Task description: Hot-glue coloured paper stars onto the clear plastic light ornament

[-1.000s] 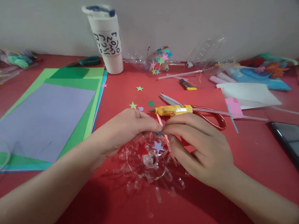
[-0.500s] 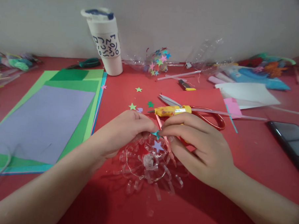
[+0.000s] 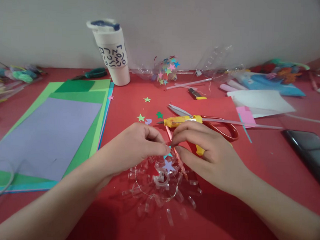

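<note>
My left hand (image 3: 148,142) pinches a small teal paper star (image 3: 168,155) between thumb and forefinger. Close beside it, my right hand (image 3: 208,154) has its thumb and fingers drawn together by the star's upper edge; whether anything is between them cannot be made out. Just below the teal star is a purple paper star (image 3: 169,166). Under both hands spreads a clear plastic piece (image 3: 161,177) with many curled strips, and a thin wire (image 3: 139,184) loops around its middle. A pink pencil-like stick (image 3: 179,159) lies between the hands, partly hidden.
Beyond my right hand lie a yellow glue gun (image 3: 177,120), red-handled scissors (image 3: 232,132) and a cutter (image 3: 195,93). Loose paper stars (image 3: 141,117) lie ahead. Coloured sheets (image 3: 50,133) and a white tumbler (image 3: 113,54) are left, a phone (image 3: 307,147) right. A star-covered ornament (image 3: 167,69) stands behind.
The teal star has turned and shows more of its face, still at my left fingertips. My right fingertips have shifted slightly off it. The view has tilted up a little.
</note>
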`<state>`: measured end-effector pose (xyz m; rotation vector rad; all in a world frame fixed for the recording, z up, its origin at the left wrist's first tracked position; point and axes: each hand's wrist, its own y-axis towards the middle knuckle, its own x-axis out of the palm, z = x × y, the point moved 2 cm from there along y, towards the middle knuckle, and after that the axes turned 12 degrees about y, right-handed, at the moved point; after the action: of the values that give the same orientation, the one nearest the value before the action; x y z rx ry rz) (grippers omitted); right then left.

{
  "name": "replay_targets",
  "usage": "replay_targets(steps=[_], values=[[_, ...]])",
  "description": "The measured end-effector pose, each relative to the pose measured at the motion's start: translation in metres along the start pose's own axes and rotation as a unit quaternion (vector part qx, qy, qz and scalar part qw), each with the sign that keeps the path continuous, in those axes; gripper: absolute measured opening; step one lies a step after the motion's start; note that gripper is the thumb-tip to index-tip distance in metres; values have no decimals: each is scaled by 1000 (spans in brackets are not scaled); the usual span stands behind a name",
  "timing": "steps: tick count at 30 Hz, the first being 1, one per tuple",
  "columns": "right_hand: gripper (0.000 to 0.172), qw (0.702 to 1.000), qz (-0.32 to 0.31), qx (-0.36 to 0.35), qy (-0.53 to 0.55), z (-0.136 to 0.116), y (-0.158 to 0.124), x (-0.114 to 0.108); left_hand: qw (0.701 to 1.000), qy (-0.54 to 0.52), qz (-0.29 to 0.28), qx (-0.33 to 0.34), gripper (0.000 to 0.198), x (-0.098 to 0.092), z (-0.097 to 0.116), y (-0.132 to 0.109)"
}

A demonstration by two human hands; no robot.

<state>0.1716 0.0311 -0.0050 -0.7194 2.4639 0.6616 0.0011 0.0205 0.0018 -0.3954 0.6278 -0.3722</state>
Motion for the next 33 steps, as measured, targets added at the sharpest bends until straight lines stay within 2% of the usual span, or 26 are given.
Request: replay_targets(steps=[11, 19, 27, 29, 33], values=[[17, 999, 4, 26, 25, 1, 2, -2, 1000, 0, 13, 3, 17, 1, -2, 1], [17, 999, 9, 26, 28, 2, 2, -4, 999, 31, -13, 6, 17, 0, 0, 0], [19, 999, -4, -3, 40, 0, -1, -5, 998, 46, -16, 32, 12, -7, -2, 0], [17, 998, -9, 13, 59, 0, 0, -5, 999, 36, -13, 30, 13, -8, -1, 0], [9, 983, -45, 112, 135, 5, 3, -3, 999, 37, -17, 28, 14, -7, 1, 0]])
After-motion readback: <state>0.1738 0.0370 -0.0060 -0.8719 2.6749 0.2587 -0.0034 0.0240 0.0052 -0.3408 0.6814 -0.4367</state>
